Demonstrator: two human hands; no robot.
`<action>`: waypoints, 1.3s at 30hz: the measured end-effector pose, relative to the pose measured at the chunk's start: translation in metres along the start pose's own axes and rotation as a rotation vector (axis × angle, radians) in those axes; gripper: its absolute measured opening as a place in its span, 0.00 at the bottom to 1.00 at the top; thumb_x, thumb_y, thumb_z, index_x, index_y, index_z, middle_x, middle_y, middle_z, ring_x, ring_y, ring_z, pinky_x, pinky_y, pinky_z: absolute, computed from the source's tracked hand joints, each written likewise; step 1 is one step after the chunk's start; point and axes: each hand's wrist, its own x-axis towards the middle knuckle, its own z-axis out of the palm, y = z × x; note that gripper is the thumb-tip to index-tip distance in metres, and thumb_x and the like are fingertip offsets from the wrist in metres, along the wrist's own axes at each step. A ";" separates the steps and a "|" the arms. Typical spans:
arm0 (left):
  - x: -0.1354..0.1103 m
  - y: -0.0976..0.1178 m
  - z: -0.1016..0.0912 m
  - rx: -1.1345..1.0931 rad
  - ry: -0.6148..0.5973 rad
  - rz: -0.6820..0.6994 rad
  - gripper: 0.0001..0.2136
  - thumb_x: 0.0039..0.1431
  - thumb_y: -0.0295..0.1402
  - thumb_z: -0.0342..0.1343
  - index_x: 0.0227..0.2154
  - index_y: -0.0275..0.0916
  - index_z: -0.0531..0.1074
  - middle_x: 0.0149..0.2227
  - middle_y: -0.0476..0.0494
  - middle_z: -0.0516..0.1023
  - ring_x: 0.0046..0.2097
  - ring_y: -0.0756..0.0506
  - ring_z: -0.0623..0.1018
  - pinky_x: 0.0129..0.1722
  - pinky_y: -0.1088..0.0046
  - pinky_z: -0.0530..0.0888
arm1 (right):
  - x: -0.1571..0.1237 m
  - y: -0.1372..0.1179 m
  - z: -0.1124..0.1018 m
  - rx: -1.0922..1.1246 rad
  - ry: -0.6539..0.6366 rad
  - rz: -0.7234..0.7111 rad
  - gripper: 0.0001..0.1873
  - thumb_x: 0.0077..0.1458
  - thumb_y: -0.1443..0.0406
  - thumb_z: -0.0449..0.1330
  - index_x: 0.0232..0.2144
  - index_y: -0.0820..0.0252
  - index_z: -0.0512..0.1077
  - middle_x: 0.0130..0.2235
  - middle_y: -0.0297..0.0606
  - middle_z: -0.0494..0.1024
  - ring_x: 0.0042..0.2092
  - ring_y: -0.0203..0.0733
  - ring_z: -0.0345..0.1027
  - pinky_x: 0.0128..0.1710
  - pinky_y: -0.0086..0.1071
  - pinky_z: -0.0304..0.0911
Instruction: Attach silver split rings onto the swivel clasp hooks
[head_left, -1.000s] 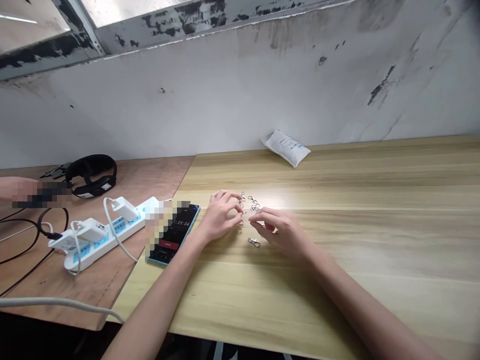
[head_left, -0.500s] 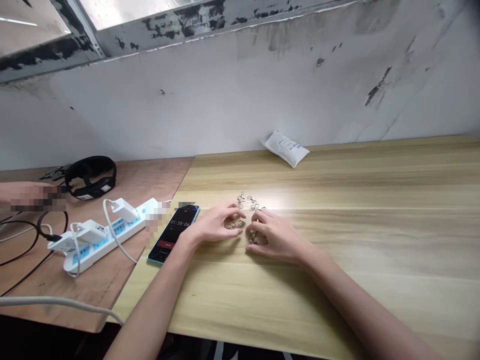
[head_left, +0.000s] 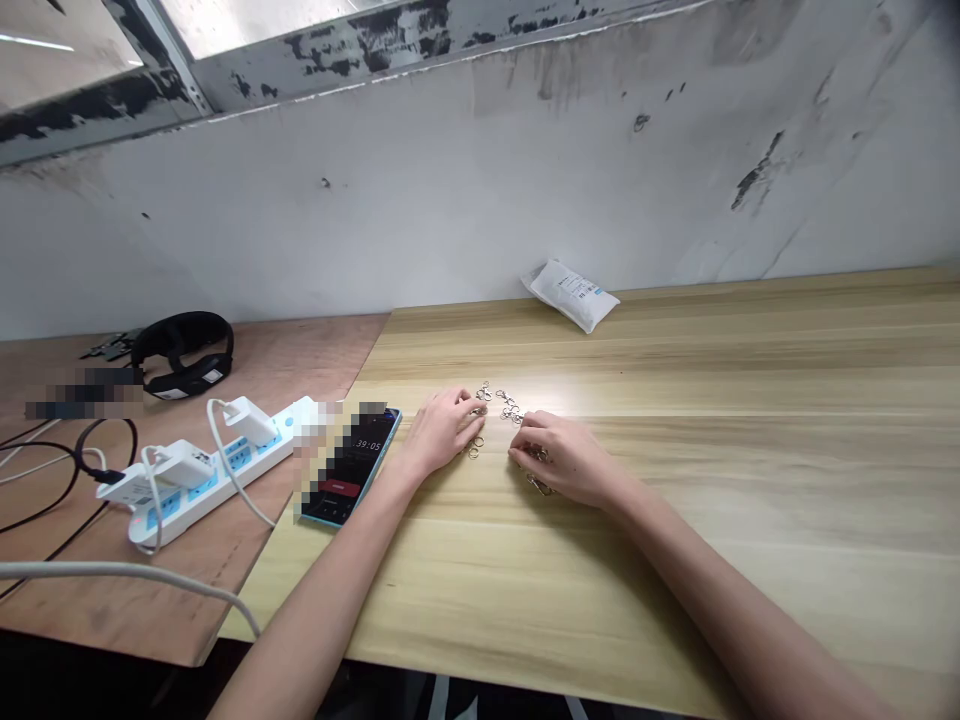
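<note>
My left hand [head_left: 444,432] rests on the wooden table with its thumb and fingertips drawn together at the near edge of a small group of metal lobster clasps [head_left: 485,392]. What lies between those fingertips is too small to make out. Just below them are several thin split rings [head_left: 474,448]. My right hand [head_left: 564,455] is bent over more metal rings and clasps [head_left: 538,486], partly hidden under its palm; its fingertips are pressed together near the table. Another loose group of clasps [head_left: 511,411] lies between the two hands, slightly farther off.
A phone [head_left: 352,470] with a running timer lies left of my left forearm. Beyond it are a white power strip [head_left: 225,470] with plugged-in chargers, cables and a black headset [head_left: 182,355]. A white packet [head_left: 571,295] sits by the wall.
My left hand has moved up to the clasps and its fingers have closed in. My right hand has slid right with the metal pieces beneath it. Another person's hand at far left has gone.
</note>
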 end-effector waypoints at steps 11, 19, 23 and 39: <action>0.001 -0.003 0.008 -0.075 0.054 0.036 0.09 0.62 0.34 0.54 0.44 0.42 0.75 0.43 0.44 0.74 0.45 0.44 0.74 0.44 0.67 0.70 | -0.001 0.001 0.003 0.013 0.018 -0.005 0.09 0.60 0.68 0.55 0.31 0.59 0.75 0.33 0.38 0.73 0.34 0.37 0.65 0.32 0.30 0.56; 0.003 -0.008 0.013 -0.181 0.040 0.015 0.07 0.64 0.32 0.53 0.35 0.40 0.76 0.38 0.45 0.76 0.42 0.45 0.74 0.41 0.69 0.70 | 0.000 -0.001 0.001 0.002 0.005 0.011 0.09 0.60 0.68 0.55 0.31 0.59 0.75 0.33 0.39 0.73 0.34 0.38 0.66 0.32 0.30 0.56; 0.002 -0.012 0.010 -0.238 0.037 0.001 0.06 0.62 0.31 0.55 0.36 0.40 0.76 0.37 0.45 0.77 0.39 0.45 0.75 0.40 0.69 0.71 | 0.000 -0.002 0.000 0.014 0.006 0.009 0.09 0.60 0.69 0.56 0.30 0.59 0.76 0.33 0.39 0.74 0.35 0.38 0.66 0.32 0.31 0.57; -0.001 0.031 0.005 -0.693 0.176 0.067 0.05 0.59 0.33 0.60 0.35 0.42 0.80 0.36 0.45 0.83 0.40 0.45 0.80 0.44 0.66 0.75 | 0.005 -0.002 0.013 0.358 0.190 0.191 0.11 0.62 0.62 0.53 0.33 0.59 0.74 0.28 0.35 0.73 0.29 0.37 0.63 0.28 0.30 0.58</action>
